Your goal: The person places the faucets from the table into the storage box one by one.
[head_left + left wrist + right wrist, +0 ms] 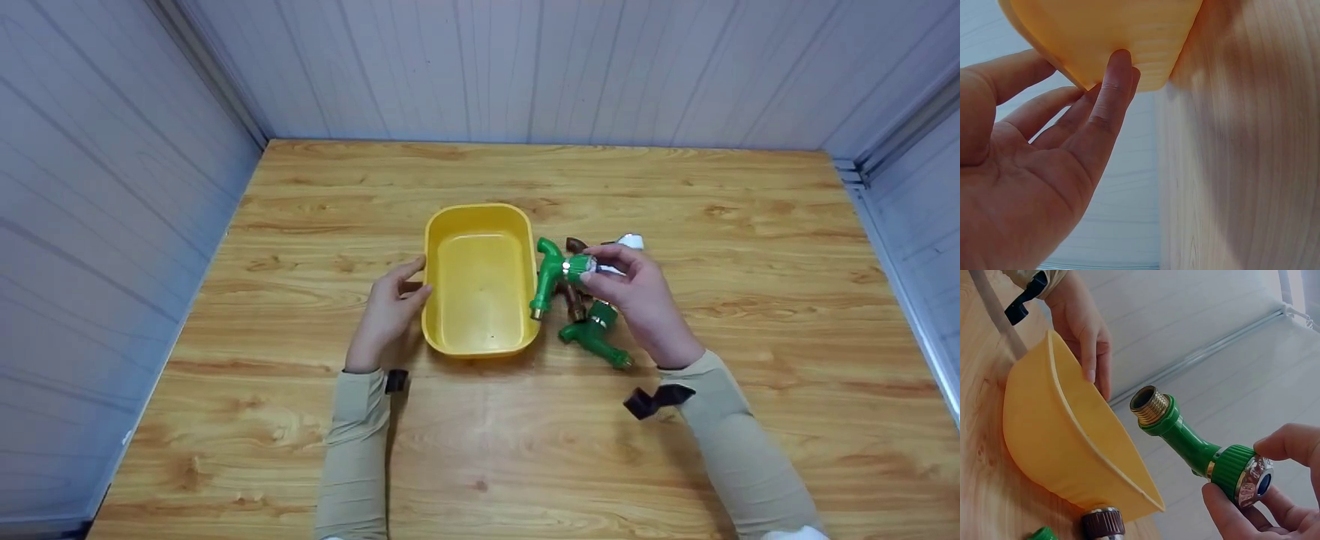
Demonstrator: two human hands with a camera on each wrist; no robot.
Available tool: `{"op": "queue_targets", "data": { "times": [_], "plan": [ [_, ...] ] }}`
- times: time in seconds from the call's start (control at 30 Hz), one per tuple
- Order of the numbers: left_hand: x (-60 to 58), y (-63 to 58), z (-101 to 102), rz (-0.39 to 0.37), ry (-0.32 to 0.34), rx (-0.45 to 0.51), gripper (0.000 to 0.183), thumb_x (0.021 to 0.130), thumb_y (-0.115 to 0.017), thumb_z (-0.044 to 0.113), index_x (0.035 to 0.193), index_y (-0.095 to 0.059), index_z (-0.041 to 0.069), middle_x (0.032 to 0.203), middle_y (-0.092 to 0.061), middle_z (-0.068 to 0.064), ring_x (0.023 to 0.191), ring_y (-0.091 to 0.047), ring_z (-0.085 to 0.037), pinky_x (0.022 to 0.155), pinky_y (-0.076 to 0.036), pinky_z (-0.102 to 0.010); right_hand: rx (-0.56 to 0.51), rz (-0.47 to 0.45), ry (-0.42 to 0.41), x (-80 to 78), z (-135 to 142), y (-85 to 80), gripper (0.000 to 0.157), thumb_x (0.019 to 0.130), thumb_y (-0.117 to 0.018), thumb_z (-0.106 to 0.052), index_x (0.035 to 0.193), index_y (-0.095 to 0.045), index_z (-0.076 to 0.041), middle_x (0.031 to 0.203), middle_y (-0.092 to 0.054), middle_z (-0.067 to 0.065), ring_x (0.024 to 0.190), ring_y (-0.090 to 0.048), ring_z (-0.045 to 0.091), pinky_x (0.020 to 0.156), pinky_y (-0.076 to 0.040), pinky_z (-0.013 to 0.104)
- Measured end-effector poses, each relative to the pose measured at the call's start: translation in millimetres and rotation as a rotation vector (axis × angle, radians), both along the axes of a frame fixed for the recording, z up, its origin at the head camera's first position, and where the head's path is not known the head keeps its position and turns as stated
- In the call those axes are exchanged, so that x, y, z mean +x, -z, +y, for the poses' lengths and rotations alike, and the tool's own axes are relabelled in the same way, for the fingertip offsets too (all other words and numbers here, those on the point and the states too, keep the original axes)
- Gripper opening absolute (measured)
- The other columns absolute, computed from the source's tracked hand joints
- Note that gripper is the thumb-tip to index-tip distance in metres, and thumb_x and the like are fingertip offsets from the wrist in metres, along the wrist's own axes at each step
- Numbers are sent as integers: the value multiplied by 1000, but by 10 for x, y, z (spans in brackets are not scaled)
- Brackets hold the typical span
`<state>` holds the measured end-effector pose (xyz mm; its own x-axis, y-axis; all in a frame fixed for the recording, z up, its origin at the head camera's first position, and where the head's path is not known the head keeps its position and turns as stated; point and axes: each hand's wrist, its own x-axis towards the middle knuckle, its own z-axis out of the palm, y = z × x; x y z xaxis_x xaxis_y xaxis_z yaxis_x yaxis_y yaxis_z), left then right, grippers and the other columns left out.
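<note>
A yellow plastic basin (480, 292) stands on the wooden table. My left hand (386, 315) grips its left side, with the thumb over the rim and the fingers against the outer wall (1145, 34). My right hand (645, 300) pinches a green faucet (550, 279) by its ribbed knob, just off the basin's right rim. In the right wrist view the faucet's brass threaded end (1151, 408) points toward the basin. Below it on the table lie another green faucet (596, 343) and a brown faucet (576, 244), partly hidden. A white piece (631, 241) shows behind my right hand.
The wooden tabletop (750, 300) spreads around the basin. Pale panel walls (495, 67) close it off at the back and both sides. A dark strap end (652, 401) sticks out from the right sleeve.
</note>
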<state>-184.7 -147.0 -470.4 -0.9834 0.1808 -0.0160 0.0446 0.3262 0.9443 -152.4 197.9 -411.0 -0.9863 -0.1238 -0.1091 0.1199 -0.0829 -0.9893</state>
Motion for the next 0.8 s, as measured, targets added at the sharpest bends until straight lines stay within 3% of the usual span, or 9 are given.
{"op": "queue_targets", "data": {
  "times": [0.37, 0.67, 0.8],
  "plan": [
    [-5, -1, 10, 31, 7, -6, 48, 94, -59, 3, 139, -44, -5, 142, -44, -19, 110, -57, -35, 92, -50, -39, 45, -42, -49, -122, -269, 33, 42, 85, -74, -15, 121, -57, -2, 118, -60, 16, 101, -61, 24, 84, -53, 31],
    [-3, -7, -5, -5, 5, 9, 49, 94, -59, 4, 140, -44, -2, 143, -44, -17, 112, -55, -34, 94, -49, -40, 18, -47, -96, -177, -455, 49, 38, 84, -73, -5, 119, -58, 1, 114, -59, 19, 98, -63, 27, 83, -55, 34],
    [2, -50, 10, -7, 6, 5, 48, 94, -58, 3, 140, -43, -4, 143, -43, -18, 112, -56, -34, 93, -50, -40, 46, -65, -108, -203, -529, 61, 41, 84, -73, -5, 121, -57, 2, 115, -58, 17, 98, -63, 26, 87, -53, 41]
  ]
}}
